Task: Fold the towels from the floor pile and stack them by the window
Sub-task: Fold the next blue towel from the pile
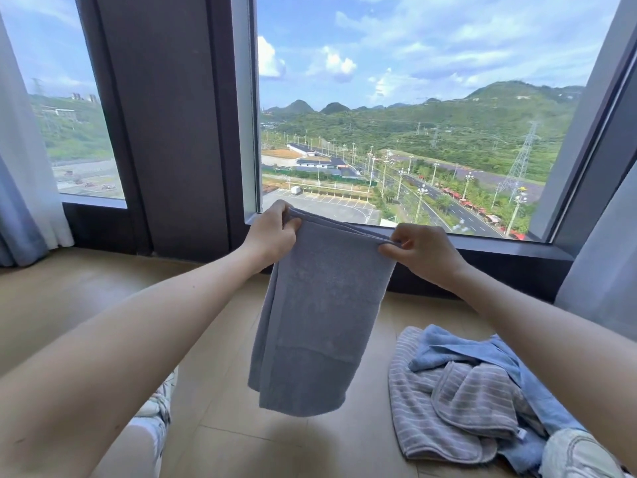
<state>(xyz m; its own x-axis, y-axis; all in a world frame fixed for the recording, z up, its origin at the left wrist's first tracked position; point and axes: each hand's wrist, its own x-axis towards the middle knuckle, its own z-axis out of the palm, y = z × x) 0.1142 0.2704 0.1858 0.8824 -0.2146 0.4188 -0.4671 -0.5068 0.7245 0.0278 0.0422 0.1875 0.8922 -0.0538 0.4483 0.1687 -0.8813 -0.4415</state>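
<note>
Towel (317, 322): our left hand (272, 232) and right hand (420, 253) pinch its top corners; we are folding it.
Next: we should fold it again.

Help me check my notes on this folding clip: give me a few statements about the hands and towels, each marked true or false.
1. The left hand and the right hand both pinch the top edge of the grey towel. True.
2. The pile on the floor holds a striped towel and a blue towel. True.
3. The grey towel lies spread flat on the floor. False: it hangs in the air from the two hands.
4. The pile lies to the person's left. False: it lies to the right, beneath the right forearm.
</note>
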